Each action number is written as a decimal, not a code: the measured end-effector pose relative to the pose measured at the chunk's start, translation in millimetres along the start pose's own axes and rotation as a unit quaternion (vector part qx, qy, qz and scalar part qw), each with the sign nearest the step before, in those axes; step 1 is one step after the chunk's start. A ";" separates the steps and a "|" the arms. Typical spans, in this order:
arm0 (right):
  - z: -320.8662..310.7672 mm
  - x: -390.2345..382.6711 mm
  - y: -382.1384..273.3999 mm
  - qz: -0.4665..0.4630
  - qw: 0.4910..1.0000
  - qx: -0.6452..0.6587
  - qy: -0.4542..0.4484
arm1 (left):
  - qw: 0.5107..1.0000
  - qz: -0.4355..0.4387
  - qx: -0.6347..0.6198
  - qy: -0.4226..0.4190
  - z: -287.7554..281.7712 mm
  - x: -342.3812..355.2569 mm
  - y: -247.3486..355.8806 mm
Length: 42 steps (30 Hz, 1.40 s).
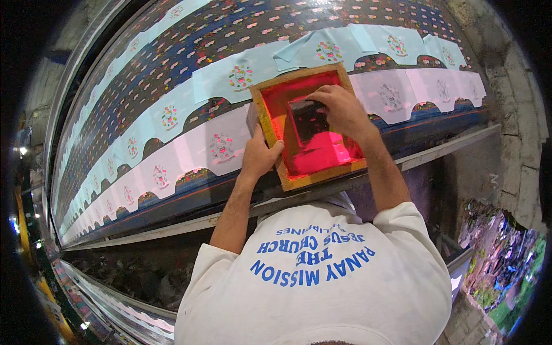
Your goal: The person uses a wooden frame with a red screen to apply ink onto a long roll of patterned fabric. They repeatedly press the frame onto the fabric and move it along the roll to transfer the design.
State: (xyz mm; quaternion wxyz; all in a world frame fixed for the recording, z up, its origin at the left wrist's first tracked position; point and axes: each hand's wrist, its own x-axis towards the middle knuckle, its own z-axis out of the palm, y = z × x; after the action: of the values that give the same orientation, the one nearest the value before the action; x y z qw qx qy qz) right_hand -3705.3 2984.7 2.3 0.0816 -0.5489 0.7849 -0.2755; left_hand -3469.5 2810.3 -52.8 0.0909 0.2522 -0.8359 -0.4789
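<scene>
My left hand [261,150] grips the left side of a wooden screen-printing frame [307,181], its thumb on the rim. Bright red-pink ink [325,155] covers much of the mesh inside. My right hand [345,115] is closed on a dark, ink-smeared tool [305,118], apparently a squeegee, inside the frame's upper middle; its lower edge is hard to make out. The frame lies tilted over a row of pale pink cloth pieces [221,149] with printed designs, beside pale blue printed pieces [238,77] farther up. What lies under the frame is hidden.
The long, ink-spotted printing table [241,26] curves away left, with more cloth rows. A metal rail [437,141] runs along its near edge. Concrete blocks [514,178] border the right, with a multicoloured heap [489,264] at lower right. Another long surface [126,293] is at lower left.
</scene>
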 end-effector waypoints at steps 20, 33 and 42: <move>6.7 -102.5 -75.6 0.105 0.992 -0.053 -0.049 | 0.993 -0.090 -0.040 -0.057 -13.1 -3.0 15.8; 10.1 -121.6 -63.3 0.029 0.998 -0.045 0.016 | 0.998 -0.054 -0.025 -0.003 -4.1 -1.4 29.3; -81.9 -157.6 28.6 0.036 0.997 -0.057 0.042 | 0.999 0.010 -0.031 0.019 98.8 45.7 96.9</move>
State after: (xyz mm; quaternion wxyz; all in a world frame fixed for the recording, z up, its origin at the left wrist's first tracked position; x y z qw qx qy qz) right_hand -3703.4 3162.7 28.3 0.0272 -0.5120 0.8216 -0.2494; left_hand -3580.0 2901.7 -26.7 0.1197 0.2501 -0.8210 -0.4991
